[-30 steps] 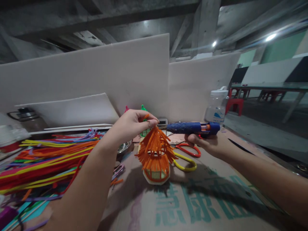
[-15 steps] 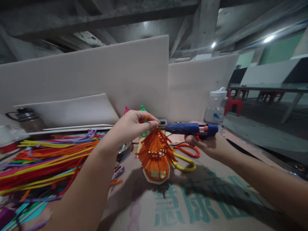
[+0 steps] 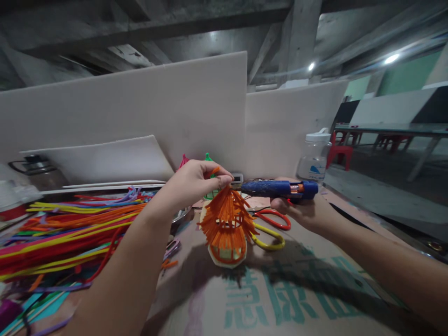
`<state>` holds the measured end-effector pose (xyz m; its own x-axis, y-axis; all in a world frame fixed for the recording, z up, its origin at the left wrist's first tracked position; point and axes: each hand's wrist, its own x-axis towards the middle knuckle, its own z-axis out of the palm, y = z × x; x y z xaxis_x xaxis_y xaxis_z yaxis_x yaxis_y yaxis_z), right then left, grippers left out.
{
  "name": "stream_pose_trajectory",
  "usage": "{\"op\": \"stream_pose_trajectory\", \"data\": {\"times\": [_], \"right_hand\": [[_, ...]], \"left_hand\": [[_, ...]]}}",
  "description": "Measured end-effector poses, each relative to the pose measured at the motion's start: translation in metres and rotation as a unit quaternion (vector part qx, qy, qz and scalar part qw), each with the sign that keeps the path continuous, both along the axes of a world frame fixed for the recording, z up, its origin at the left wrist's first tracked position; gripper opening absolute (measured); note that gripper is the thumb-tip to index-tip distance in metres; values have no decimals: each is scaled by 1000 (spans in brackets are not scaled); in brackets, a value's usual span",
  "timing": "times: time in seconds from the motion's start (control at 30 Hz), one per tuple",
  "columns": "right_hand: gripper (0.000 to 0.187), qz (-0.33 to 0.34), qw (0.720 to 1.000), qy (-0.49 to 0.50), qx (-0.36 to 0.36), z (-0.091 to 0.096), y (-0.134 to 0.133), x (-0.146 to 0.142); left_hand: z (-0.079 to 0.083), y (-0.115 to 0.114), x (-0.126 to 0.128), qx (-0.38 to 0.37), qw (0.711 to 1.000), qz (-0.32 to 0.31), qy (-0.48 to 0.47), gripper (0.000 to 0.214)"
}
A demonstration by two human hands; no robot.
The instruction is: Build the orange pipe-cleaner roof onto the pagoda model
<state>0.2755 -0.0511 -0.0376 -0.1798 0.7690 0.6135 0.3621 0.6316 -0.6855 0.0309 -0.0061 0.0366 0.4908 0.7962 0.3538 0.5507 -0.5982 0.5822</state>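
Observation:
An orange model pavilion (image 3: 226,238) with two tiers of fringed pipe-cleaner roof stands on a pale polygonal base in front of me. My left hand (image 3: 206,179) is closed in a pinch at its peak, and a short orange pipe cleaner (image 3: 215,171) shows between the fingers. In my right hand (image 3: 297,205) is a blue glue gun (image 3: 268,188), held level, its nozzle pointing left at the roof's tip. Whether nozzle and tip touch I cannot tell. Behind my left hand, a green model (image 3: 209,158) and a pink model (image 3: 184,160) are partly hidden.
Scissors with red handles (image 3: 275,219) and a yellow loop handle (image 3: 271,242) lie right of the pavilion. Many coloured pipe cleaners (image 3: 80,228) spread at left. A clear plastic jar (image 3: 315,158) stands at the back right, a flask (image 3: 40,172) at the far left. White boards (image 3: 196,107) rise behind.

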Motion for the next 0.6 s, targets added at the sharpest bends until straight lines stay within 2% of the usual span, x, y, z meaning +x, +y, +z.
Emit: {"op": "stream_pose_trajectory", "data": {"times": [0.6], "right_hand": [[48,1,1000,-15,14,-1,1,-1]], "left_hand": [[-2,4,-3,-11,1000,-8,-2,29]]}}
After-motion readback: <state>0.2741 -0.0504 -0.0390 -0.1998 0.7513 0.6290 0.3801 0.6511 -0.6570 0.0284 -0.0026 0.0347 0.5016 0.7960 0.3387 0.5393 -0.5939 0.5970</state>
